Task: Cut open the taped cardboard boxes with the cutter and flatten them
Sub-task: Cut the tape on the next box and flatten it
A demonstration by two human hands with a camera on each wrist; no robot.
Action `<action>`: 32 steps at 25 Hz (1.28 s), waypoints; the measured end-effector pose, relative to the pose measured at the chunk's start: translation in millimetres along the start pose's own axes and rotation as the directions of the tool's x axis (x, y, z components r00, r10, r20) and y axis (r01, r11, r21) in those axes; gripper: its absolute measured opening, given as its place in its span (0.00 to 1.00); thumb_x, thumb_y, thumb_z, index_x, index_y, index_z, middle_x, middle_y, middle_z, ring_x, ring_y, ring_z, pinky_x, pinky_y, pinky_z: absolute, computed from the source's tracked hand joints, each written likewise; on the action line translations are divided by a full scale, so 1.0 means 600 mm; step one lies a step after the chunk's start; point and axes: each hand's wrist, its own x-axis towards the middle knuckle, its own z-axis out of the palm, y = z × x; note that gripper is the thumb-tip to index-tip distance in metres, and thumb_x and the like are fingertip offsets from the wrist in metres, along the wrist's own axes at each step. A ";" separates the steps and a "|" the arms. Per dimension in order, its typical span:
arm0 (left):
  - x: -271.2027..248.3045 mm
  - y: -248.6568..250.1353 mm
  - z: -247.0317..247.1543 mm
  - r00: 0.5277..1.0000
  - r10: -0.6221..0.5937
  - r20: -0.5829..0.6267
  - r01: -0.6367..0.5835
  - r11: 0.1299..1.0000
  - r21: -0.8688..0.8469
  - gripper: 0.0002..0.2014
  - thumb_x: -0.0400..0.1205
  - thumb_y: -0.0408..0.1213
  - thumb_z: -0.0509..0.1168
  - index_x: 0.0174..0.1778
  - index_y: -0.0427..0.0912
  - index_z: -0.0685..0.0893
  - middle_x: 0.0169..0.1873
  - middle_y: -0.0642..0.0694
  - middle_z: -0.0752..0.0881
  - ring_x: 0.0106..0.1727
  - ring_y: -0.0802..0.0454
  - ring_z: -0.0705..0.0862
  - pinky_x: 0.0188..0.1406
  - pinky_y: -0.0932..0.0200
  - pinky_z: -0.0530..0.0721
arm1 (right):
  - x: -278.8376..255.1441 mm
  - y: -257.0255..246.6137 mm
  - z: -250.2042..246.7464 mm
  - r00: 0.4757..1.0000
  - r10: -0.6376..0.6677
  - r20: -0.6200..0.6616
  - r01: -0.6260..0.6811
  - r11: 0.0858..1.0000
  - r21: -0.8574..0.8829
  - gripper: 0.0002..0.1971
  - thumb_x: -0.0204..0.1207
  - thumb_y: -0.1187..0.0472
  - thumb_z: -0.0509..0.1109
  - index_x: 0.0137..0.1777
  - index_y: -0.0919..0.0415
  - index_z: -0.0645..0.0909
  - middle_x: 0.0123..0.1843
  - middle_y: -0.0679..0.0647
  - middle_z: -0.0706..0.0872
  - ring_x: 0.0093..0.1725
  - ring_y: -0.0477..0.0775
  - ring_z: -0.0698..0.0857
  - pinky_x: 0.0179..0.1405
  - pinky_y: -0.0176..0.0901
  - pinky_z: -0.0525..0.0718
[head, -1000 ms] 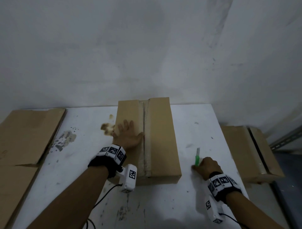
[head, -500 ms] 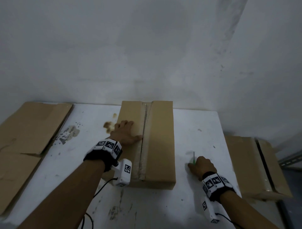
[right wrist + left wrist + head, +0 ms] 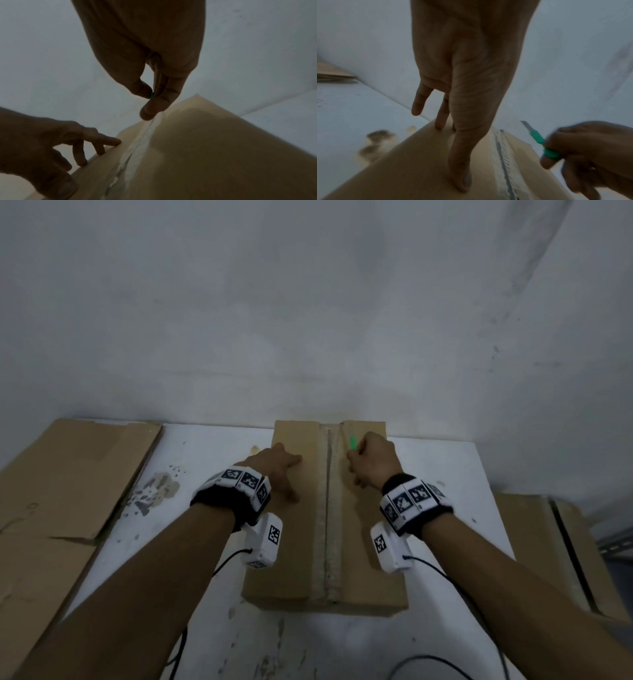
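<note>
A long cardboard box [image 3: 363, 573] lies lengthwise on the white table [image 3: 212, 594], with a strip of clear tape [image 3: 327, 525] down its top seam. My left hand [image 3: 277, 467] presses on the box's left flap [image 3: 412, 169] with straight fingers near the left edge. My right hand [image 3: 371, 460] grips a green cutter [image 3: 352, 444] over the far end of the box, right of the seam. The cutter's blade [image 3: 526, 125] is out and points away from me. In the right wrist view only a sliver of the green cutter [image 3: 151, 95] shows between thumb and fingers.
Flattened cardboard sheets [image 3: 61, 491] cover the table's left side. Another taped box [image 3: 548, 549] stands lower, off the table's right edge. A grey wall [image 3: 308, 320] rises right behind the box's far end. Cables [image 3: 428, 662] trail near the front edge.
My right hand lifted the cutter off the table at the box's right and carried it up over the far end of the seam. My left hand stayed on the left flap.
</note>
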 end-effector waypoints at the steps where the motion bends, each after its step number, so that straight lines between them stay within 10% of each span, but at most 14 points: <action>1: 0.001 0.003 -0.005 1.000 0.012 -0.008 -0.012 1.000 0.008 0.51 0.72 0.57 0.79 0.87 0.50 0.59 0.76 0.41 0.66 0.77 0.36 0.70 0.72 0.41 0.76 | 0.017 -0.011 0.013 1.000 -0.010 0.007 0.010 0.998 -0.055 0.07 0.81 0.61 0.65 0.46 0.65 0.76 0.43 0.65 0.88 0.37 0.66 0.90 0.37 0.61 0.91; 7: 0.027 -0.014 -0.004 0.991 0.115 -0.067 -0.114 0.993 0.012 0.49 0.62 0.57 0.85 0.75 0.48 0.70 0.83 0.44 0.60 0.84 0.38 0.58 0.77 0.26 0.63 | 0.078 -0.050 0.055 1.000 0.010 0.003 -0.008 0.942 -0.336 0.14 0.85 0.62 0.63 0.66 0.69 0.76 0.65 0.69 0.82 0.63 0.71 0.82 0.60 0.55 0.83; 15: 0.039 -0.051 0.004 0.979 0.199 -0.036 -0.202 0.944 -0.260 0.46 0.62 0.52 0.87 0.70 0.50 0.67 0.77 0.39 0.63 0.72 0.39 0.73 0.67 0.42 0.79 | 0.087 -0.054 0.075 0.999 -0.007 0.042 0.027 0.863 -0.504 0.17 0.84 0.61 0.63 0.69 0.69 0.75 0.68 0.68 0.80 0.67 0.68 0.79 0.61 0.51 0.78; 27: 0.022 -0.049 -0.003 0.975 0.218 -0.046 -0.222 0.932 -0.288 0.45 0.66 0.51 0.85 0.74 0.48 0.67 0.74 0.44 0.65 0.71 0.40 0.74 0.68 0.44 0.79 | -0.007 -0.044 0.071 0.981 0.028 0.192 0.076 0.855 -0.514 0.09 0.80 0.57 0.69 0.54 0.63 0.80 0.51 0.62 0.83 0.42 0.61 0.83 0.38 0.47 0.83; 32: 0.022 -0.054 0.004 0.973 0.223 -0.063 -0.232 0.925 -0.302 0.45 0.66 0.54 0.84 0.74 0.49 0.67 0.75 0.43 0.66 0.70 0.41 0.74 0.66 0.47 0.78 | -0.090 -0.002 0.080 0.970 -0.003 0.242 0.132 0.843 -0.521 0.12 0.79 0.51 0.70 0.53 0.60 0.81 0.54 0.59 0.81 0.48 0.58 0.81 0.43 0.43 0.76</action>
